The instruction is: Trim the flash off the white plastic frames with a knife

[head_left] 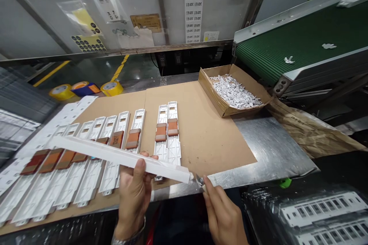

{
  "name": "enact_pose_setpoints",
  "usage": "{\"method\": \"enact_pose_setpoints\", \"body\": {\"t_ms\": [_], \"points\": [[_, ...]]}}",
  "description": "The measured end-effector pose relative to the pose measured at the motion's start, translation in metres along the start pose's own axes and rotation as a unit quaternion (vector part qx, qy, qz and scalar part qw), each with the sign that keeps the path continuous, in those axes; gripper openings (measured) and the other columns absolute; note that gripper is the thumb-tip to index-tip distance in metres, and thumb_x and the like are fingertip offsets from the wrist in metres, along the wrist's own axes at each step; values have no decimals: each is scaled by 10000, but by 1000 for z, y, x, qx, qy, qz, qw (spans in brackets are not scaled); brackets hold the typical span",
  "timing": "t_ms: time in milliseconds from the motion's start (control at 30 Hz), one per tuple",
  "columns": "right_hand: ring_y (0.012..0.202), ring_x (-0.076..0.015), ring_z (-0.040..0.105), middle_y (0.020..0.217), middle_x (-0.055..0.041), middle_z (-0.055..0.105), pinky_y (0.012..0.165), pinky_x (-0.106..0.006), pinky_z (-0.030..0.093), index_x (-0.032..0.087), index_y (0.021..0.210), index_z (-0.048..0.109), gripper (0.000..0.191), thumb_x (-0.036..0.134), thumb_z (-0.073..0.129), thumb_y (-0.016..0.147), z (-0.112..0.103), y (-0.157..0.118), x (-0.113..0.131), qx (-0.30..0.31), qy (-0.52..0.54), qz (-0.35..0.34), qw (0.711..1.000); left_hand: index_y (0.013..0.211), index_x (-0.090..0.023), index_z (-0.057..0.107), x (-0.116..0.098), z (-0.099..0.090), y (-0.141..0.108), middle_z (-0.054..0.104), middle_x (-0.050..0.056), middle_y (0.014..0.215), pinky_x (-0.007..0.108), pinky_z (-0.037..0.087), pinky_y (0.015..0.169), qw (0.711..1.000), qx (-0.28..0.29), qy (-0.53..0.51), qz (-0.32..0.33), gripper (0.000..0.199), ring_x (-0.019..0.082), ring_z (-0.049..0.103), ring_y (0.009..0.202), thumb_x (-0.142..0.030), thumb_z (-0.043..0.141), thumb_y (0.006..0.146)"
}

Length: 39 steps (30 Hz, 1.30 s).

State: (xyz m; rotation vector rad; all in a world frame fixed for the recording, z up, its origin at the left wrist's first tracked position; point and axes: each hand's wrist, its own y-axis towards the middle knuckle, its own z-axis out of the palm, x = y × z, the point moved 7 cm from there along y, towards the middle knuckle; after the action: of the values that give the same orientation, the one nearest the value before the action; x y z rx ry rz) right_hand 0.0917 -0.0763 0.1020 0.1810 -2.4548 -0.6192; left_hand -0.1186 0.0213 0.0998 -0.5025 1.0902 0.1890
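Note:
A long white plastic strip [115, 155] slants across the middle, held between the thumb and fingers of my left hand [136, 191]. Its right end meets the metal tip of a small cutting tool [200, 181], which my right hand [222, 212] grips; most of its handle is hidden by the fingers. Behind and below the strip, several white plastic channel parts [110, 176] lie side by side on brown cardboard [201, 134], each with an orange-brown block [133, 138] across it. Two more such parts [174, 151] lie together right of the others.
A cardboard box [211, 93] of small white scraps stands at the back right, beside a green conveyor belt [287, 42]. Tape rolls [111, 88] sit at the back left. White slotted panels [324, 208] lie at the lower right.

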Motion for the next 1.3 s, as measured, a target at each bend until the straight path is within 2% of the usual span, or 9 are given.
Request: {"method": "enact_pose_setpoints", "body": {"t_ms": [100,267,633,1133,1300], "points": [[648,-163,597,808,-73,592,598,-260,513,167,1417,351,514,112,448,915,-3,0,3,-3,25,6,1000,886,-193,552,-2,3,0,594,-13,834,224,542,528,1000,8,6,20,424,168,649,731,-387,799,602],[577,-147,548,736,-50,561,515,-249,476,178,1425,343,551,89,467,895,2,-3,12,3,48,-15,999,891,-195,533,-4,4,-2,574,-11,850,243,544,538,999,16,10,32,400,168,641,736,-372,783,633],[630,-153,587,760,-61,572,560,-240,511,134,1446,282,587,80,466,891,8,-4,11,37,30,-42,998,895,-205,520,-4,4,-4,568,-19,846,225,524,509,999,18,8,30,402,166,641,730,-374,779,638],[582,-147,559,722,-49,555,513,-235,482,144,1450,272,589,84,465,896,7,-3,10,42,19,-41,998,877,-209,526,-1,2,-5,584,-28,816,237,532,533,1000,4,7,17,433,160,642,716,-379,804,592],[580,-151,580,737,-56,565,515,-238,495,160,1418,350,507,106,418,919,3,0,1,14,12,-17,1000,875,-185,557,1,0,-5,599,-17,784,222,529,543,1000,6,9,-7,427,149,636,699,-405,796,599]]}}
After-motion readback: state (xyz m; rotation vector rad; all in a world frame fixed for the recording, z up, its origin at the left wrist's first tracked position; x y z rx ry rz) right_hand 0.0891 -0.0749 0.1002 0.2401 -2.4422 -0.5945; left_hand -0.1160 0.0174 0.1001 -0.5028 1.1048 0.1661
